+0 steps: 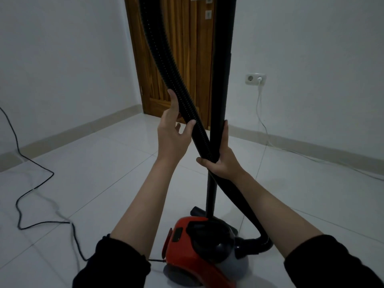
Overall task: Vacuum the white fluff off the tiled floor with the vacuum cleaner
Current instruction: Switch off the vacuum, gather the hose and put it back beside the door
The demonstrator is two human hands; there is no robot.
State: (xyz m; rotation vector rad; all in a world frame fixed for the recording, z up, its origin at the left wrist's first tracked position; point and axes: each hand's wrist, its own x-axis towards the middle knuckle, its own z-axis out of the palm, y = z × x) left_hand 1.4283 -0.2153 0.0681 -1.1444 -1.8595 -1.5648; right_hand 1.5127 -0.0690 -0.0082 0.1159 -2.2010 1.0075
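White tiled floor | red vacuum cleaner below the gripping hands | black power cord far left | white cable right

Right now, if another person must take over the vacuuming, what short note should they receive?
Left hand: holds the ribbed hose loosely.
Right hand: grips the upright tube where hose and tube cross.
The red vacuum cleaner stands on the tiled floor below the hands, its black cord trailing left.
Done: nothing visible; the tube stands parked upright.
Left: find the white fluff, which is not in view, and vacuum it.
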